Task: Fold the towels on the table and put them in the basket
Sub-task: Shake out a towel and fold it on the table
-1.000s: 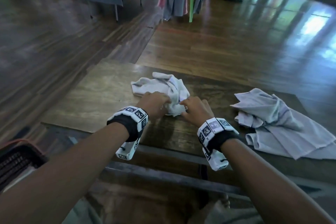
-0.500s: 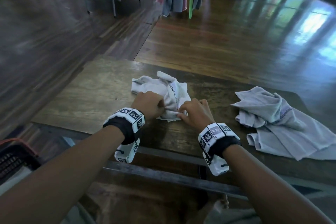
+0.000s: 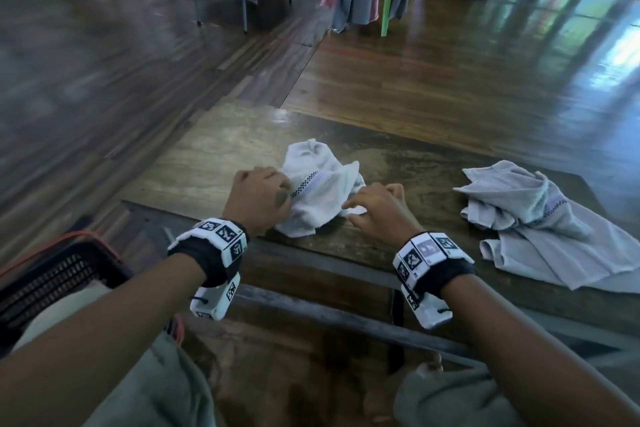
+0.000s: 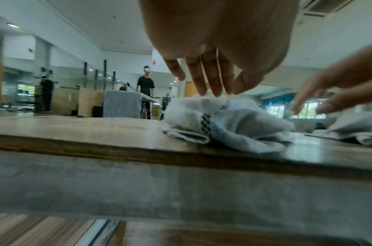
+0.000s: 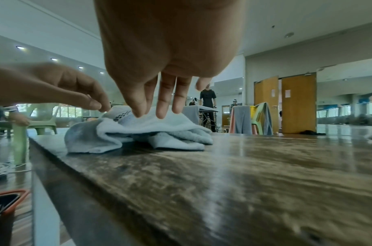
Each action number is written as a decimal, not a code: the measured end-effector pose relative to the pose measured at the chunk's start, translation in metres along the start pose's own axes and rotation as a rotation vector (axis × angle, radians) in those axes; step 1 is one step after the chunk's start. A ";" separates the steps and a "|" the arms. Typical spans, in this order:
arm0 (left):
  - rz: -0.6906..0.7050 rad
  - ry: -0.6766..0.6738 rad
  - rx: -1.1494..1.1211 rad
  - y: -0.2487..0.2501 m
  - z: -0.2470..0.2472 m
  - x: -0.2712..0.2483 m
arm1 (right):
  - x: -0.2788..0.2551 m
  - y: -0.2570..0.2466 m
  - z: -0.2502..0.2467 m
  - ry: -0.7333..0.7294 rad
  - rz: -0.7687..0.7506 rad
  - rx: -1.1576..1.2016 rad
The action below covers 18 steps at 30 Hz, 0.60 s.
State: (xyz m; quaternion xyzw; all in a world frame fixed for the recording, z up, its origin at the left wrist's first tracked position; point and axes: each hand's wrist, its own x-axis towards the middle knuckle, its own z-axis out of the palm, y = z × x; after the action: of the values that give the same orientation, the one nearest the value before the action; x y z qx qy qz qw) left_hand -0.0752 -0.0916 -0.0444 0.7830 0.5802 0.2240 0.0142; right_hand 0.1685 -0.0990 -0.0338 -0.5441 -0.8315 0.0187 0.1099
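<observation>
— Looking for the basket (image 3: 52,274), I find only a dark latticed corner with an orange rim, cut off at the frame's edge, down beside the table (image 3: 214,163) on the left. Its contents are hidden.

— And the hands?

— In the head view the left hand (image 3: 258,199) shows only its back, so the fingers are out of sight there. The left wrist view shows them nearly straight, tips resting on top of the white towel (image 3: 320,189), near its checkered stripe. Nothing is gripped.

— The right hand (image 3: 377,210)?

— Its fingers (image 5: 162,106) point down, fairly straight, tips pressing the towel's upper fold. Whether thumb and forefinger nip any cloth is hard to make out; I cannot tell.

— Where does that towel lie?

— Bunched on the table near its front edge, between the two hands. A second, grey towel (image 3: 540,225) lies crumpled further right on the table, well apart, partly cut off by the frame.
</observation>
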 end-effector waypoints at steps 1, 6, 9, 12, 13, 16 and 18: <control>0.048 -0.028 0.003 0.007 0.004 -0.006 | 0.002 -0.004 0.003 0.020 -0.030 -0.007; -0.008 -0.087 -0.003 0.016 0.021 -0.022 | 0.013 -0.018 0.015 0.049 -0.129 -0.042; 0.027 -0.124 0.022 0.014 0.025 -0.022 | 0.016 -0.017 0.019 -0.045 -0.189 -0.155; 0.028 -0.158 0.034 0.011 0.024 -0.016 | 0.017 -0.016 0.022 -0.036 -0.187 -0.168; 0.022 -0.168 0.038 0.011 0.022 -0.014 | 0.018 -0.016 0.021 -0.013 -0.172 -0.140; 0.001 -0.171 0.006 0.010 0.011 -0.009 | 0.018 -0.016 0.014 0.040 -0.109 -0.012; -0.003 -0.123 -0.052 0.009 0.001 -0.004 | 0.018 -0.018 0.006 0.073 -0.069 0.051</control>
State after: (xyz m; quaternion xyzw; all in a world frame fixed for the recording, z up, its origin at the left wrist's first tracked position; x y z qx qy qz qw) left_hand -0.0679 -0.0983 -0.0445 0.7938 0.5732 0.1905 0.0703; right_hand 0.1443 -0.0896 -0.0345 -0.5124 -0.8445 0.0162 0.1549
